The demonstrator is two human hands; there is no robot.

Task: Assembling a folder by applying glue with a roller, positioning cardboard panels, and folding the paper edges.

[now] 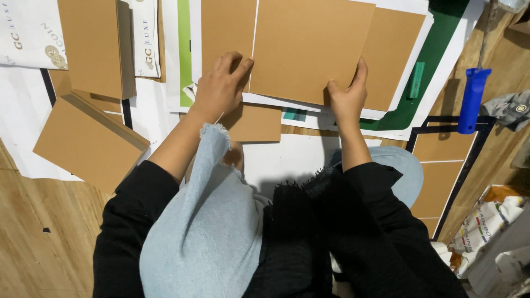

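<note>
Here, a person sits on the wooden floor with both hands on 1 big brown card. The card lies flat on white paper sheets, straight in front of the person's knees. Its long side runs left to right, and it tips a little.

The right hand pinches the card's near edge, close to the near right corner; the thumb is on top, and the fingers curl down at the edge. The left hand lies just left of the card, its fingers bent and pressing down beside the card's left edge, touching it at the fingertips. I cannot tell if it grips anything.

A smaller brown card pokes out just below the big card. A stack of brown cards sits well to its left. A blue roller handle rests well to its right.
</note>
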